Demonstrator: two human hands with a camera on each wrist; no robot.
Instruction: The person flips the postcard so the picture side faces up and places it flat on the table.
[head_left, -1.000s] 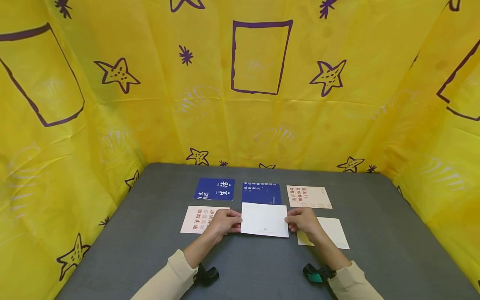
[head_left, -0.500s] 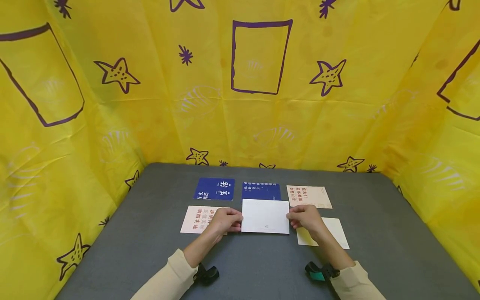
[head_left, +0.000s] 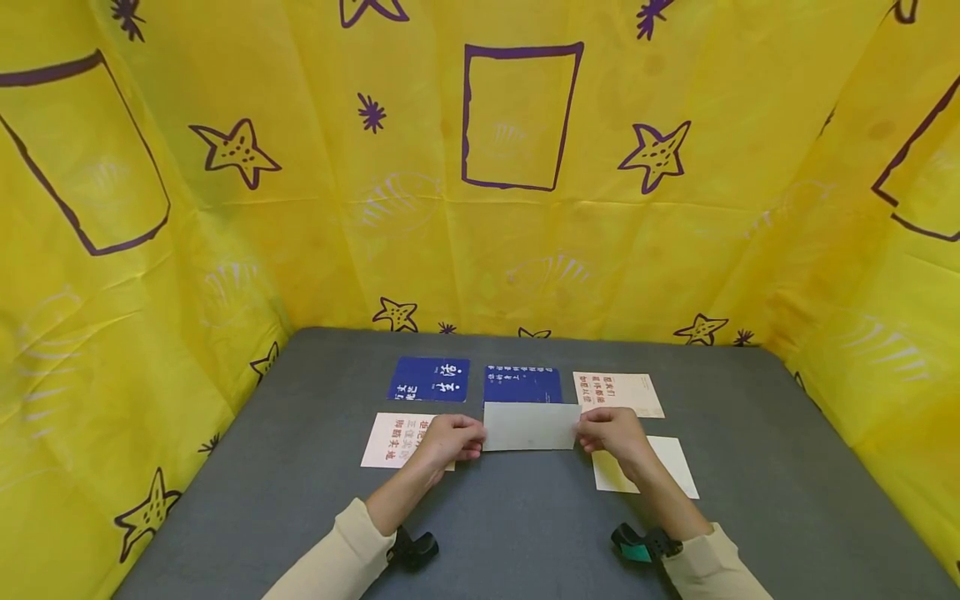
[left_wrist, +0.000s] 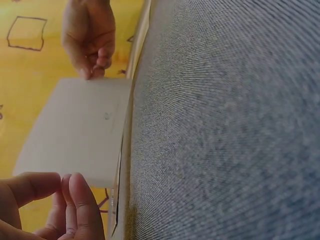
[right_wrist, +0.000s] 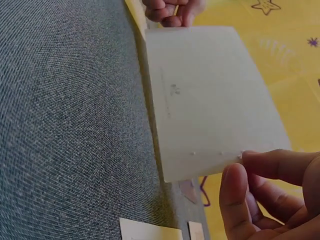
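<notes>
A white card [head_left: 531, 427] is held up in the middle of the table, its plain face looking greyish and foreshortened in the head view. My left hand [head_left: 452, 442] pinches its left edge between thumb and fingers. On the opposite edge, my right hand [head_left: 613, 435] grips it the same way. Faint small print and a little mark show on the card [right_wrist: 210, 95] in the right wrist view, with tiny raised dots close to the right fingertips. In the left wrist view the card [left_wrist: 80, 130] stands steeply, its lower edge close to the tabletop.
Behind the held card lie two blue cards, one at left [head_left: 427, 379] and one in the centre [head_left: 522, 383], and a cream card [head_left: 621, 394] with red writing. A pinkish card [head_left: 390, 437] is partly under the left hand. A pale card [head_left: 671, 467] lies beside the right wrist.
The white card has risen a little and tilted, so its face went from bright and broad to greyish and narrow. Both hands kept hold; the right hand shifted slightly away and right.
</notes>
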